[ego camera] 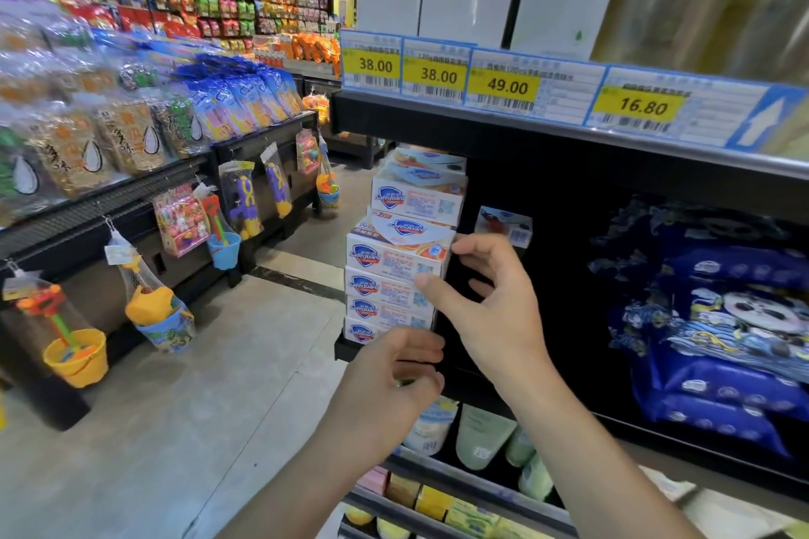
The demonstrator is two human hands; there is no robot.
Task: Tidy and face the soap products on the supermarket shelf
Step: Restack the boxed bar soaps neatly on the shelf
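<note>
Here, at the left end of a dark supermarket shelf [569,171], a person's right hand [490,311] reaches into a stack of Safeguard soap boxes [394,276], thumb set against the printed front of the second box down and the forefinger tip on the right end of the top box [400,252], the other fingers loosely spread behind. The boxes lie flat with long sides across the shelf front, so the stack sits just left of and ahead of this nearer hand. The left hand [394,376] hovers below with fingers curled inward; whether it holds anything cannot be told, as it covers the lowest box. A second, taller stack [418,193] stands behind, a lone small box [503,225] to the right, and blue patterned packs [718,319] further along, their print blurred.
</note>
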